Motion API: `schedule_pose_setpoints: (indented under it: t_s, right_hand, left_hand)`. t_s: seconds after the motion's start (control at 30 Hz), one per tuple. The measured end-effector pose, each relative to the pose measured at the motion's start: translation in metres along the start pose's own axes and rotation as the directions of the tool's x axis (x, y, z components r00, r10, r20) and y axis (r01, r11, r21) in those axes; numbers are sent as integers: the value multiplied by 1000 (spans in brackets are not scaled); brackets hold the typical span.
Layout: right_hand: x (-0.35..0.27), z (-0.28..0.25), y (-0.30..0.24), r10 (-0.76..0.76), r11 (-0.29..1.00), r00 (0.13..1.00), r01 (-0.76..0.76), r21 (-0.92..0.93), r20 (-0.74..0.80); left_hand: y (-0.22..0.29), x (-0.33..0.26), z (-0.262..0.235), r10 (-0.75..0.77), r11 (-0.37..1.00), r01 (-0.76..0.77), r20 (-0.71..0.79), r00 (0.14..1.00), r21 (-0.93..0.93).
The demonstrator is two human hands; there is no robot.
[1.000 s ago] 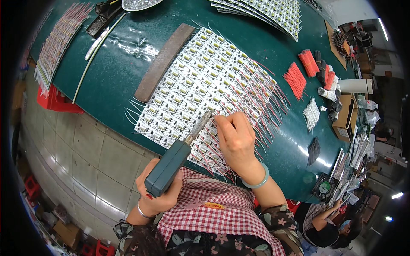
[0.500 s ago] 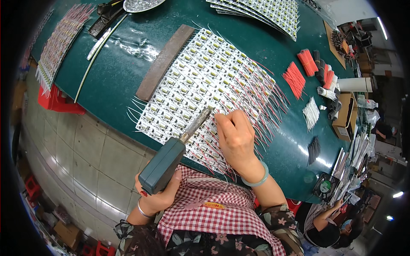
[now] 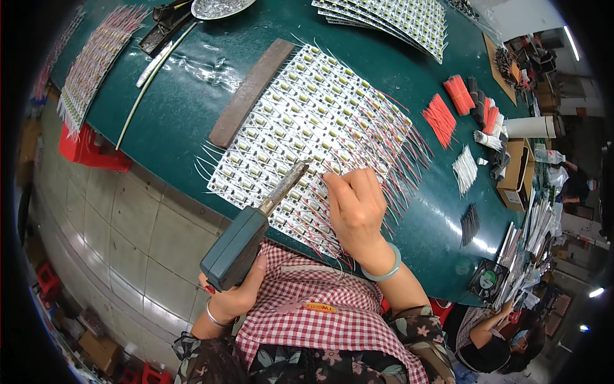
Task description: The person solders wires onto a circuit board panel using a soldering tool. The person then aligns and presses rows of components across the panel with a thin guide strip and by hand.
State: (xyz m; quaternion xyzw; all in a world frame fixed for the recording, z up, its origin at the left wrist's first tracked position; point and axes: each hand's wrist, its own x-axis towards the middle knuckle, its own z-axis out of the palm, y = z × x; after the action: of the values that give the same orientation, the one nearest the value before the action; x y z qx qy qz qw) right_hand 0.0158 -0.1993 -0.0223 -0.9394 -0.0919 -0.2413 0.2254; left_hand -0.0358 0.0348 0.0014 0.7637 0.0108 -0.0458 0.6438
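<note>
My left hand [image 3: 238, 291] grips the dark green handle of a soldering gun [image 3: 238, 246]. Its long metal tip slants up and right over a white panel of small circuit boards [image 3: 288, 121], near the panel's middle. Just right of that tip, my right hand [image 3: 358, 214] is pinched closed over the panel, on what looks like a thin wire mostly hidden by the fingers. Yellow components sit in rows across the boards. Red and white wires [image 3: 400, 150] stick out along the panel's right side, white ones at its left. A brown bar [image 3: 252, 93] lies along its far left edge.
Red wire bundles [image 3: 440, 120], white wires [image 3: 465, 169] and dark wires [image 3: 470, 225] lie right on the green table [image 3: 173, 128]. More panels [image 3: 384, 19] are stacked at the back; another wired panel [image 3: 99, 64] overhangs the left edge. A small fan [image 3: 487, 280] stands right; a co-worker [image 3: 486, 339] sits beyond.
The soldering gun has drawn back slightly down and left, its tip now farther from my right fingers. My right hand has shifted a little right and down, still pinched.
</note>
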Motion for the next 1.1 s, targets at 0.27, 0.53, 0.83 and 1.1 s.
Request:
schedule_pose_setpoints:
  t_s: [0.27, 0.53, 0.83, 1.1]
  right_hand:
    - [-9, 4, -9, 55, 991, 998, -59, 121, 33]
    - [-8, -1, -8, 15, 996, 987, -28, 82, 160]
    - [-7, -6, -3, -43, 998, 974, 34, 44, 223]
    - [-8, 1, -3, -3, 994, 997, -5, 109, 78]
  left_hand:
    - [-8, 2, -7, 222, 935, -243, 110, 969, 258]
    - [-4, 4, -7, 93, 986, -105, 90, 992, 132]
    - [-1, 5, -9, 59, 988, -73, 102, 993, 135]
    - [-8, -2, -9, -87, 993, 79, 85, 993, 87]
